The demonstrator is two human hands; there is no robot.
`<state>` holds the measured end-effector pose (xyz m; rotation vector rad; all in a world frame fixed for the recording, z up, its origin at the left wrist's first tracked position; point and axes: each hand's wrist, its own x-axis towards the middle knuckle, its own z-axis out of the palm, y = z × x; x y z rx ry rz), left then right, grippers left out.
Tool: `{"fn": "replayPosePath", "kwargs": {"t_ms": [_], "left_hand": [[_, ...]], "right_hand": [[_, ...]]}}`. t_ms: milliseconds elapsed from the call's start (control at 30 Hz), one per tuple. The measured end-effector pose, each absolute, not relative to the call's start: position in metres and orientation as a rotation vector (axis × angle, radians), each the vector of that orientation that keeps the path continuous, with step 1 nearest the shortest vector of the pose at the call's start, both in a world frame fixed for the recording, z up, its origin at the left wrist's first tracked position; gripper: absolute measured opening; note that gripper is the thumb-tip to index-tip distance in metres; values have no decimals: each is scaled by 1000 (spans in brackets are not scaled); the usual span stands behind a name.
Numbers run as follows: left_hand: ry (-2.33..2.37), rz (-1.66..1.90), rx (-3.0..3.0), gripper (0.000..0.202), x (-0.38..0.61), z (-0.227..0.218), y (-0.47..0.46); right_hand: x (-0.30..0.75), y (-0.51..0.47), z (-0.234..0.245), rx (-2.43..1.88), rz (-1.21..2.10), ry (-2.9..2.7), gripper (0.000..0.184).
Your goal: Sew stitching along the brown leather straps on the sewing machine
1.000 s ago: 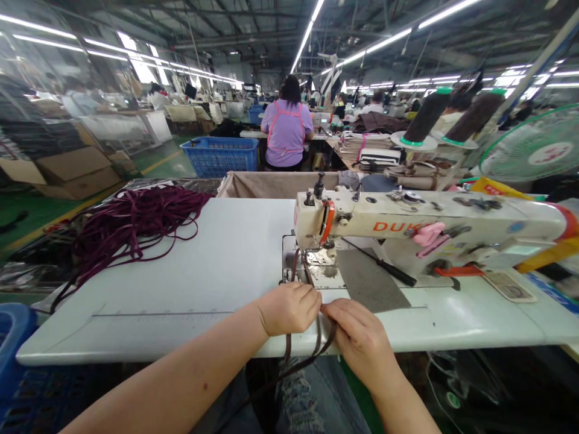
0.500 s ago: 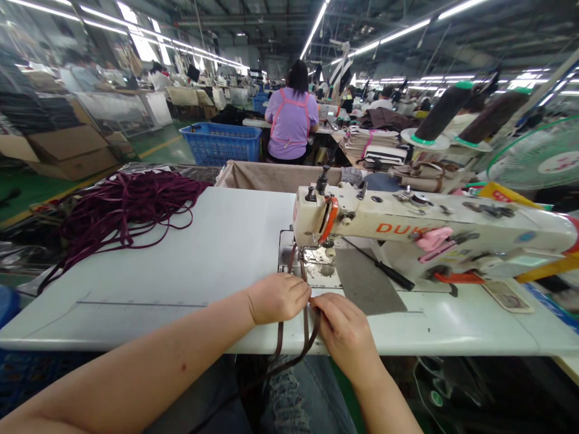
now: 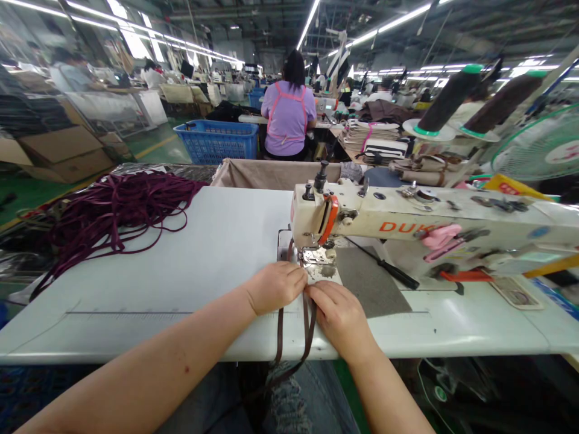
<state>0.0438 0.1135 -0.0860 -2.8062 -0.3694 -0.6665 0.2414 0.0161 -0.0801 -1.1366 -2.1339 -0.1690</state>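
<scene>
Just in front of the needle area of a white sewing machine, both hands pinch a narrow dark brown strap. My left hand is closed on it from the left side, knuckles up. From the right, my right hand grips it, its fingertips almost touching those of the left. Lengths of the strap run up under the presser foot and hang over the table's front edge toward my lap. The exact spot where the fingertips meet the strap is partly hidden.
A heap of purple straps lies at the table's left. Right of the needle are a black-handled screwdriver and a grey sheet. Beyond stand a fabric-lined bin, a blue basket and a seated co-worker.
Both hands have moved slightly forward, closer to the presser foot, with the strap between their fingers. The camera view has shifted a little.
</scene>
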Motion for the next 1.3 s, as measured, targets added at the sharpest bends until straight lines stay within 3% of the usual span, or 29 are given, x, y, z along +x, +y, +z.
{"fn": "replayPosePath", "kwargs": {"t_ms": [533, 1300], "left_hand": [[-607, -801, -3000, 27, 36, -93, 110], [-621, -788, -3090, 31, 33, -88, 114]], "right_hand": [[239, 24, -78, -1134, -365, -2327, 18], [239, 20, -82, -1138, -336, -2256, 23]]}}
